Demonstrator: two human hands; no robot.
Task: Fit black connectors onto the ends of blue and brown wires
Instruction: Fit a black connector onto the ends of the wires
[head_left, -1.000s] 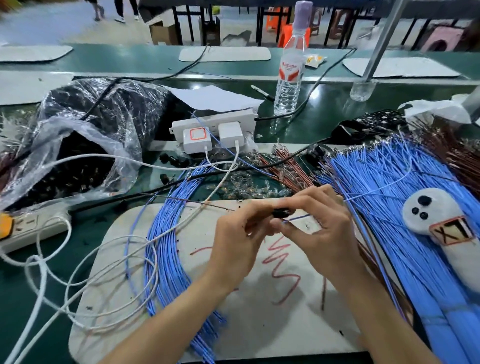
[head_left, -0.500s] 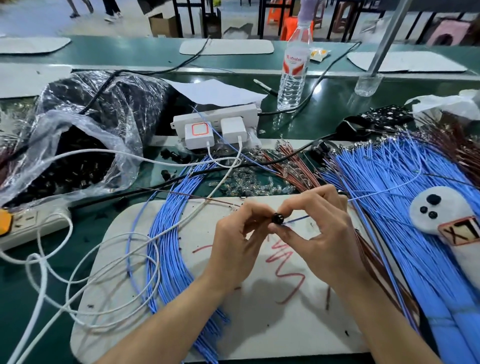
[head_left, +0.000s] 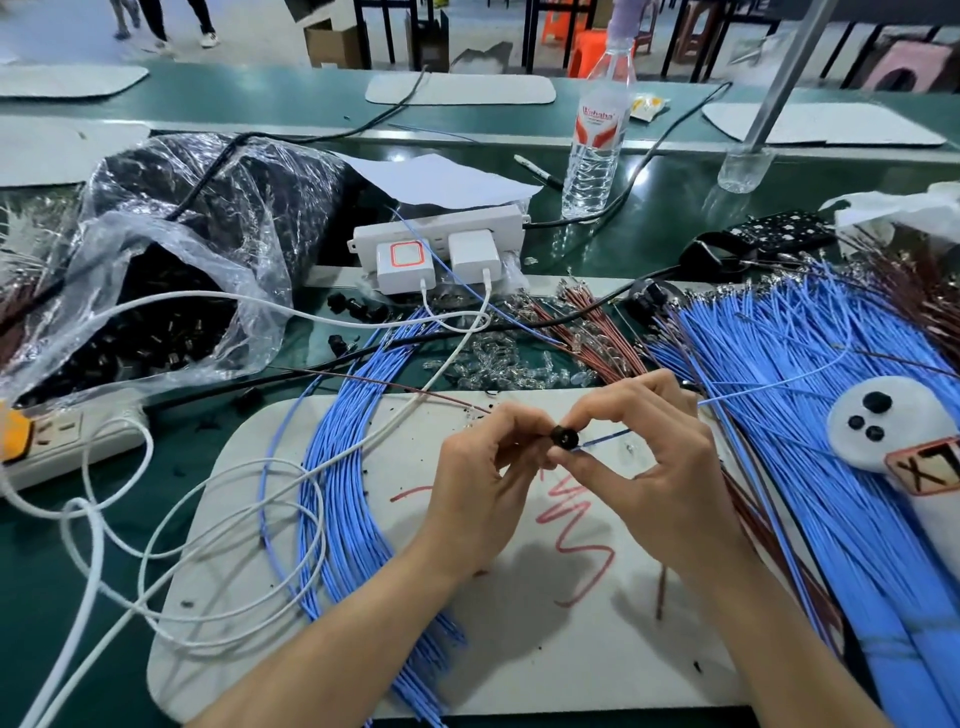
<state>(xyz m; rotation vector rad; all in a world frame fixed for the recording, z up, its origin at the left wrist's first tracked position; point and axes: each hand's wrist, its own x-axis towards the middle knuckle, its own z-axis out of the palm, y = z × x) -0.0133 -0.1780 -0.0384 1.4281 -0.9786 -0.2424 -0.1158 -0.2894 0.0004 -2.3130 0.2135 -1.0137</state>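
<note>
The left hand (head_left: 483, 478) and right hand (head_left: 662, 467) meet fingertip to fingertip above the mat (head_left: 311, 649). The left pinches the black connector (head_left: 565, 438). The right pinches the blue wire (head_left: 605, 439), whose end touches the connector. Since one second ago the connector has turned from side-on to round face toward the camera.
</note>
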